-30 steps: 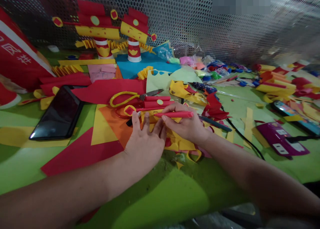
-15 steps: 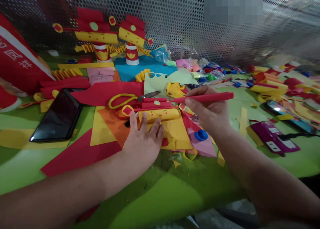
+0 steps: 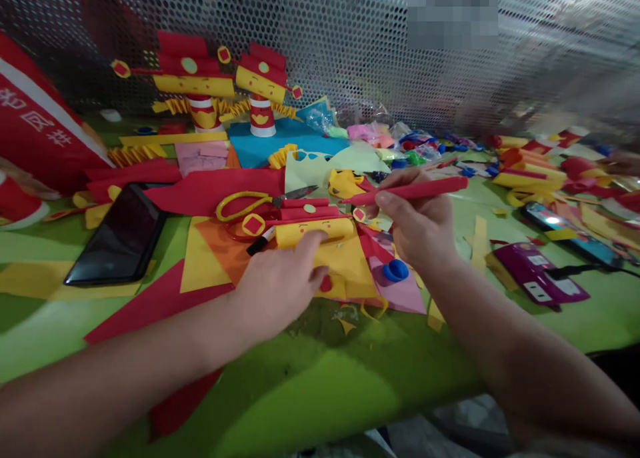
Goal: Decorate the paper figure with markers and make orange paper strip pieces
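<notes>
Head view, sole view examined. My right grip is narrow, closed on a red marker, whose long axis runs near 3 to 9 o'clock, tip toward 9. My left grip is parted, index finger outstretched, with nothing seen held in it.

The yellow paper face roll lies on the table among paper sheets, its long axis also close to 9–3 o'clock, with a red paper hat along its 12 o'clock side. From my right grip it bears between 8 and 9 o'clock, apart from the hand; from my left it bears 1 o'clock. The left is nearer: its index finger overlaps the roll's lower edge, though pressure cannot be confirmed. The marker tip lies just beside the hat's 3 o'clock end; contact cannot be determined.
</notes>
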Action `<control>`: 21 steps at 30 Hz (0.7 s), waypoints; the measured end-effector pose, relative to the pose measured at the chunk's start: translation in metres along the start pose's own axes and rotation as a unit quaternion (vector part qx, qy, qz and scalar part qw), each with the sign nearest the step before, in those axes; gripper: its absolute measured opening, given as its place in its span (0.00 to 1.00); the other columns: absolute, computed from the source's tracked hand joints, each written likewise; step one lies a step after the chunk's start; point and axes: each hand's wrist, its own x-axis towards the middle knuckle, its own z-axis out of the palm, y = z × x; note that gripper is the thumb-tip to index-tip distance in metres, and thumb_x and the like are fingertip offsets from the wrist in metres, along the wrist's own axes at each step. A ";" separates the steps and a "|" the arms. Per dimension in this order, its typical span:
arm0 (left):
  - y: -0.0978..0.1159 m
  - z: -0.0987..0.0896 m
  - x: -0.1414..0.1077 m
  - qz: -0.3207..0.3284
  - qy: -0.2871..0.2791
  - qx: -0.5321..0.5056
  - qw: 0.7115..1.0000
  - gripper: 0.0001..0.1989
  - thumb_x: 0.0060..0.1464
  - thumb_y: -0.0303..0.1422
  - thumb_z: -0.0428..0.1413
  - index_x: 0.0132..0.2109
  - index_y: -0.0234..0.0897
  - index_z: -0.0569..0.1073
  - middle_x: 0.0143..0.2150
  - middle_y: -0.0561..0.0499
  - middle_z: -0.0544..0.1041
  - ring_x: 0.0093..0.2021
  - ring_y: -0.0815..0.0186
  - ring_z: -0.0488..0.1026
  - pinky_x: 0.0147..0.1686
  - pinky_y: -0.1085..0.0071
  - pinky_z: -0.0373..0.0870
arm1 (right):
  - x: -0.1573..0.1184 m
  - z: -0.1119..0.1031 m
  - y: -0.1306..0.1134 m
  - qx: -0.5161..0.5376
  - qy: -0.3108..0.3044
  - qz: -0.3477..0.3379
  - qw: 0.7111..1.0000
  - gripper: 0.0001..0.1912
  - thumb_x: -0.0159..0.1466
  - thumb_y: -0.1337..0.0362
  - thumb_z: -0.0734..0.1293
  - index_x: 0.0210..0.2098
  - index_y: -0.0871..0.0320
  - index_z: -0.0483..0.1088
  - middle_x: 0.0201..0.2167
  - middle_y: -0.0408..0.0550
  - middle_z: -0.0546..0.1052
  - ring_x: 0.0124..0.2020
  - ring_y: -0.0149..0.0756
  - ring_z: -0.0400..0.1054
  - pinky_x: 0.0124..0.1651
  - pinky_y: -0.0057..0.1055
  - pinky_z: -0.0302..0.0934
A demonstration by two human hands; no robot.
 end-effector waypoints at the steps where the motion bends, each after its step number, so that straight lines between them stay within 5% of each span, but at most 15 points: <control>1: -0.002 -0.001 0.003 -0.027 -0.010 -0.054 0.998 0.25 0.55 0.32 0.51 0.59 0.35 0.60 0.22 0.55 0.71 0.22 0.66 0.69 0.21 0.74 0.59 | -0.001 0.001 0.000 0.007 -0.011 0.005 1.000 0.09 0.58 0.54 0.66 0.30 0.53 0.65 0.25 0.43 0.68 0.23 0.33 0.67 0.27 0.35 0.64; 6: -0.011 0.001 0.009 -0.031 -0.038 -0.247 0.968 0.38 0.51 0.26 0.50 0.65 0.30 0.42 0.18 0.63 0.61 0.19 0.72 0.60 0.19 0.76 0.52 | -0.009 0.005 -0.005 0.070 -0.082 0.030 0.994 0.10 0.57 0.55 0.67 0.29 0.54 0.66 0.25 0.42 0.69 0.23 0.31 0.66 0.25 0.32 0.63; 21: -0.017 0.015 0.011 -0.012 -0.071 -0.310 0.948 0.38 0.49 0.25 0.49 0.66 0.33 0.44 0.18 0.64 0.57 0.17 0.74 0.57 0.18 0.76 0.49 | -0.019 0.012 -0.016 0.072 -0.183 0.035 0.980 0.12 0.55 0.55 0.69 0.28 0.56 0.66 0.24 0.42 0.71 0.25 0.30 0.66 0.26 0.29 0.62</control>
